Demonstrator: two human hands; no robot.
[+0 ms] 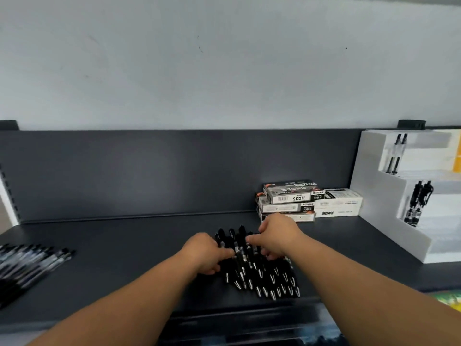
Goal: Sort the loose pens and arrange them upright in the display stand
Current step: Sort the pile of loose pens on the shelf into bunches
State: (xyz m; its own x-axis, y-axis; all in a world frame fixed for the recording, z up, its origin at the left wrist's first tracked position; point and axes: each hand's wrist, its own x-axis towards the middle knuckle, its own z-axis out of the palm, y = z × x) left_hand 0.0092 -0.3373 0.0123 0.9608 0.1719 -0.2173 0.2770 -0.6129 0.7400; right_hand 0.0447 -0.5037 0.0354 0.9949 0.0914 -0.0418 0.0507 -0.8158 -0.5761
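A bunch of black pens [262, 275] with silver tips lies side by side on the dark shelf [124, 245], tips toward me. My left hand [205, 253] grips the bunch from its left side, fingers curled against the pens. My right hand [277, 236] comes over the top and right side, its fingers curled around the pens. A second group of loose pens [27, 263] lies at the far left. The white stepped display stand [389, 196] is at the right, with two pens [396, 153] upright on its top step and several pens [419, 203] on a lower step.
Stacked pen boxes [289, 198] and white boxes [339, 202] sit against the dark back panel [174, 171], just behind my right hand. The shelf's front edge [224, 313] runs close below the pen tips.
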